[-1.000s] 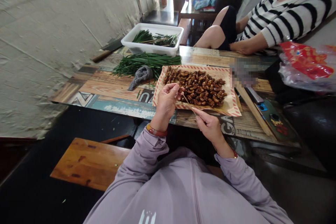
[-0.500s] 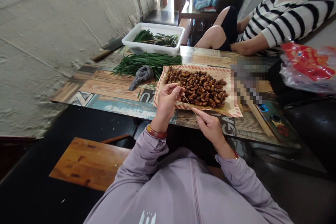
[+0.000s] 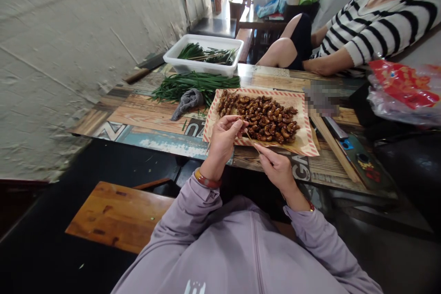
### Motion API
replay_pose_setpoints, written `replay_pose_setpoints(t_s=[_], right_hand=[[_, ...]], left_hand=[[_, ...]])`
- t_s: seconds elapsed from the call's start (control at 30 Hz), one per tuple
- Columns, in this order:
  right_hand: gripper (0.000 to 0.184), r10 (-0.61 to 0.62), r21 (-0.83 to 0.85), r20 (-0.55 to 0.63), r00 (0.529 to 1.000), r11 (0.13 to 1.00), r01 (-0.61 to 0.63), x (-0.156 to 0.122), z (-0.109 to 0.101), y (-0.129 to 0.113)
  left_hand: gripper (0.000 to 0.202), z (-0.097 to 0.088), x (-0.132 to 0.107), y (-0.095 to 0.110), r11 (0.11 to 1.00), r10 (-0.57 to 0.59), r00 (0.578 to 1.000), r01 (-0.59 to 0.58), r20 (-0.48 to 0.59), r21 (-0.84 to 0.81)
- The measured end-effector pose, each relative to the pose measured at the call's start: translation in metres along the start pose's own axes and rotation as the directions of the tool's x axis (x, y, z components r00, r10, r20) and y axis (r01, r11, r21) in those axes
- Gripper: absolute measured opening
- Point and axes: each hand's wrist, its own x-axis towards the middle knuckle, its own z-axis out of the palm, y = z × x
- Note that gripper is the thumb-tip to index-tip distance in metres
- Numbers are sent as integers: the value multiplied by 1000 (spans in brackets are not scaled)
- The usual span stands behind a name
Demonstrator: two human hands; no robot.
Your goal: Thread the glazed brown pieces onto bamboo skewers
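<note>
Brown food [image 3: 267, 117] lies on paper [image 3: 304, 134] upon the counter [image 3: 155, 141]. By the paper's near edge, a stick [image 3: 253, 142] is slanting; the right hand [image 3: 277, 170] pinches its lower end, and the left hand [image 3: 223, 140] has fingertips pressed together around its upper end.
</note>
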Motion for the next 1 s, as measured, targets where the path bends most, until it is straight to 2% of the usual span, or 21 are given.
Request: replay_pose_setpoints(t_s=[0.47,0.63,0.77,1.0], right_hand=[[33,-21,12,-40,999,1000,21,-3,1,3],[35,7,36,-35,999,999,-6,-7,2,9],[36,18,36,-31,999,999,-16,-10,2,13],[33,-45,-3,-47,998,999,45,-6,2,6]], left_hand=[[30,8,-13,-1,999,29,999,-29,16,14],[46,7,-15,4,994,-86,990,93,110,-58],[42,5,-16,6,982,-148,979,162,143,-92],[32,4,-16,3,996,-76,991,81,113,-44]])
